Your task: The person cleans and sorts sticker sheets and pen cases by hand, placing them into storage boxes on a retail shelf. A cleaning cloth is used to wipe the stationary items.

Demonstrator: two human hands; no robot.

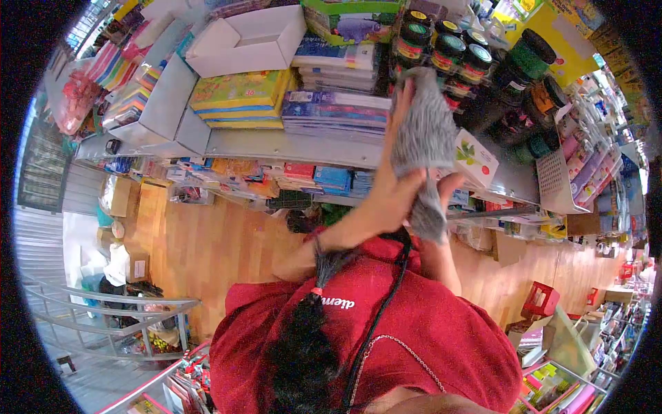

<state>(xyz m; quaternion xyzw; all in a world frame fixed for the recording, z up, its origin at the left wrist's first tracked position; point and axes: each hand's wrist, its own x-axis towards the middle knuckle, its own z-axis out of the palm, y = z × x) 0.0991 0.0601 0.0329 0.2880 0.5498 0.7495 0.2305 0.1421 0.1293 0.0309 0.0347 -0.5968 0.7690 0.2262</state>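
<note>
A grey, fuzzy cloth point(425, 127) is bunched up in front of my chest, its upper part spread and its lower end hanging narrow. My left hand point(396, 186) grips it from the left side, thumb across its middle and fingers stretched up along its edge. On the other side, my right hand point(449, 188) holds the cloth lower down, with its thumb showing and most of its fingers hidden behind it. Motion blurs both hands a little. Just beyond the cloth are dark-lidded jars point(448, 52) and a white box with a green leaf print point(476, 160).
A grey shelf point(241, 143) runs across in front of me. It bears yellow packs point(238, 96), stacked purple packs point(334, 110) and an open white box point(245, 41). Lower shelves hold more goods. Left is a metal railing point(124, 300); a red crate point(540, 300) is at right.
</note>
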